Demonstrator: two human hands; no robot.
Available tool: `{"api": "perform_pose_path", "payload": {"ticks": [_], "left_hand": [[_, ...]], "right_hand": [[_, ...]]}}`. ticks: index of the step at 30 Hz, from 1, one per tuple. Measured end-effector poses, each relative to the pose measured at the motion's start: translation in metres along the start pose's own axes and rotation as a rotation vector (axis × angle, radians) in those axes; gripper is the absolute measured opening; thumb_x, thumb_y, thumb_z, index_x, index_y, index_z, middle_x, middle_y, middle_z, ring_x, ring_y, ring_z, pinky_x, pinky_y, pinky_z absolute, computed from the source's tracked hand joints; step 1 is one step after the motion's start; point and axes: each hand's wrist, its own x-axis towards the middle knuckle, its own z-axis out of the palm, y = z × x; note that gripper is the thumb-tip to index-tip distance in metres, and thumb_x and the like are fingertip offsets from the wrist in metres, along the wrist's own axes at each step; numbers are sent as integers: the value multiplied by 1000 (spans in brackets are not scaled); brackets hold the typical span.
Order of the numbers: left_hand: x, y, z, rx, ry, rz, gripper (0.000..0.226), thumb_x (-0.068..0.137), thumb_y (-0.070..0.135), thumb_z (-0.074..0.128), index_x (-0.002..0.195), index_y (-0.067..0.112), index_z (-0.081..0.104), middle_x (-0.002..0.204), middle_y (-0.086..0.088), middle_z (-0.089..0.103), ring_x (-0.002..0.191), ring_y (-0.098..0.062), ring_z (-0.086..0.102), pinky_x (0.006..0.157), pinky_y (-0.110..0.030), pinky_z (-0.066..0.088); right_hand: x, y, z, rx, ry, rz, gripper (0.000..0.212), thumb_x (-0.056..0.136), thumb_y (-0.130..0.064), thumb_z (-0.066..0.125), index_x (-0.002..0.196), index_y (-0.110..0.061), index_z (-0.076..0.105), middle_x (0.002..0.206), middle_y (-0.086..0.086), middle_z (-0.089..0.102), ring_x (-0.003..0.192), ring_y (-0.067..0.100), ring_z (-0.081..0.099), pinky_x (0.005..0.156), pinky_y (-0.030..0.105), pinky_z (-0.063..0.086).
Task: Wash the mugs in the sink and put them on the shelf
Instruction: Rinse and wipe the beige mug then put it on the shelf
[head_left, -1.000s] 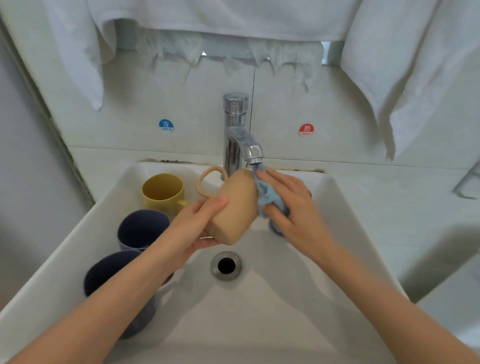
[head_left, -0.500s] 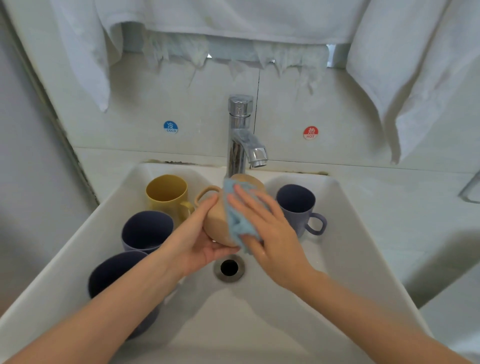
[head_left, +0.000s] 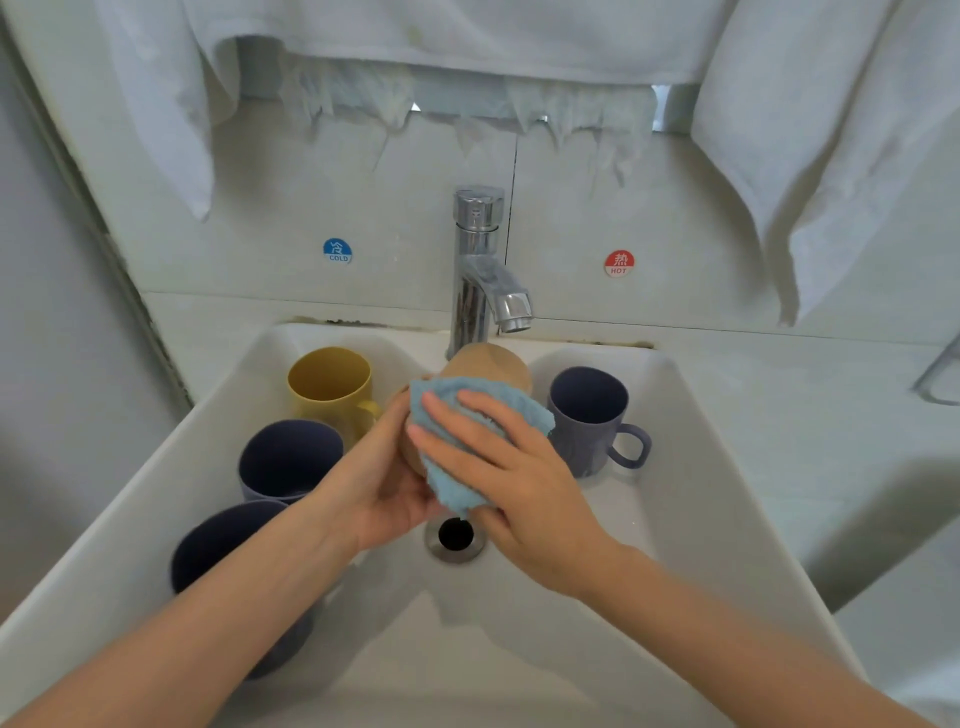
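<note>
1. Since a second ago, the cloth (head_left: 470, 452) is shifted from the right side of the tan mug (head_left: 488, 366) to its near side.
2. The mug is held over the drain (head_left: 455, 535) in the sink (head_left: 691, 467), below the tap (head_left: 480, 270), and is gripped from the left by the left hand (head_left: 379, 488).
3. The cloth is pressed on it by the right hand (head_left: 519, 483), fingers straight and spread.
4. The mug is best turned under a firm cloth, so that rim, handle and inside are reached.
5. Its handle and mouth are hidden, the left fingers are covered, running water cannot be made out, and no shelf is seen.
</note>
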Motion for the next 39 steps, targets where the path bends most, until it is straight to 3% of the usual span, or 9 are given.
{"api": "perform_pose_path", "payload": {"ticks": [6,11,16,20,23,28,30,34,39], "left_hand": [[1,2,5,-133,33,-25,55,83,49,56,121,9,55,110,-23,66,93,-35,67,70,-46,58],[-2,1,7,-197,7,-74,56,75,45,60,112,3,56,103,-29,66,89,-39,67,76,-52,55],[-2,-1,7,-253,27,-105,59,77,46,60,116,3,53,104,-32,64,92,-43,65,75,-53,55],[-3,-2,9,-235,22,-132,64,71,46,61,118,3,52,112,-34,60,96,-44,64,72,-52,56],[-2,-3,8,-234,14,-156,65,78,51,57,124,6,49,118,-34,57,92,-43,65,67,-48,58],[-1,-4,4,-206,0,-215,70,84,60,47,128,6,45,122,-33,55,89,-43,66,64,-45,58],[2,-7,5,-125,90,-219,71,86,60,46,129,4,42,125,-30,53,101,-47,60,65,-49,58],[7,-10,5,129,344,-110,68,87,53,51,133,6,35,133,-19,43,118,-41,49,89,-50,48],[9,-20,11,694,274,106,54,77,47,66,120,23,44,118,1,52,103,-14,58,74,-25,51]], "right_hand": [[5,22,-2,139,138,197,53,101,-37,24,143,-6,29,152,3,23,143,16,14,118,32,12],[4,27,-4,369,218,337,52,98,-42,29,144,-18,23,152,-10,19,143,15,17,116,24,11],[3,19,-2,549,275,529,45,96,-35,36,138,-37,20,151,-12,19,138,-3,18,113,15,15],[3,22,-12,750,300,697,30,100,-23,39,124,-39,32,126,-20,44,109,-22,42,93,1,33],[6,30,-17,789,260,791,26,100,-15,38,103,-39,48,97,-16,57,87,-10,56,77,4,43],[10,34,-22,807,241,808,22,99,-11,40,94,-26,55,84,-4,58,72,-9,55,70,10,47],[12,36,-26,761,252,843,23,99,-12,40,92,-27,56,81,-6,58,69,-9,56,65,7,45],[11,46,-37,468,253,890,21,98,-12,39,101,-20,59,86,-9,60,82,5,57,72,12,43],[12,46,-42,340,189,914,25,97,-19,41,107,-12,63,94,-1,63,84,12,57,75,24,41]]}}
